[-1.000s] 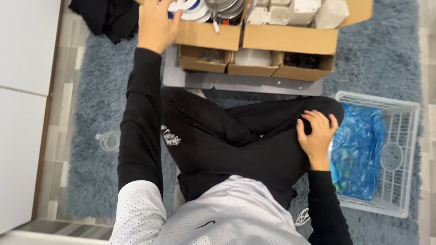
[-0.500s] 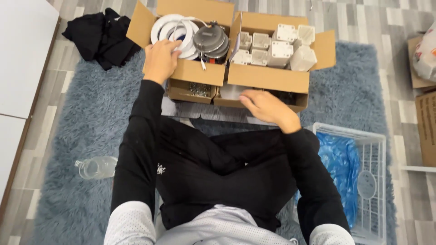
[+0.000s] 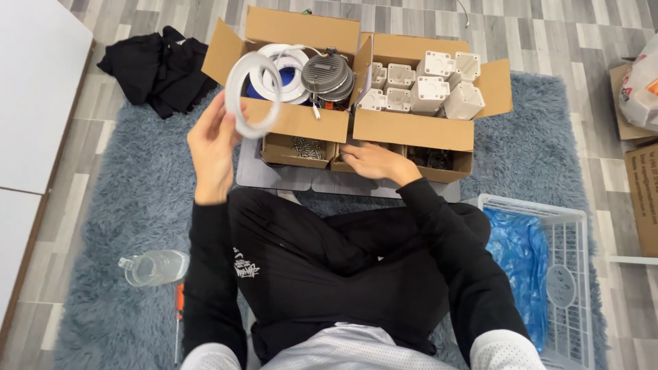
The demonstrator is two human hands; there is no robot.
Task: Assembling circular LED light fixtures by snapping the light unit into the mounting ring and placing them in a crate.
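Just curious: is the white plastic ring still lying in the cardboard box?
No, the left hand holds the white plastic ring up, above the cardboard box.

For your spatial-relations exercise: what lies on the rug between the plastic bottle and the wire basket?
In the head view, the person's crossed legs in black trousers fill the stretch between the bottle and the basket.

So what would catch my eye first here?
Probably the white ring held up in the left hand, in front of two open cardboard boxes of white and grey parts. The right hand reaches into a small box below them, and a white basket with blue plastic sits far right.
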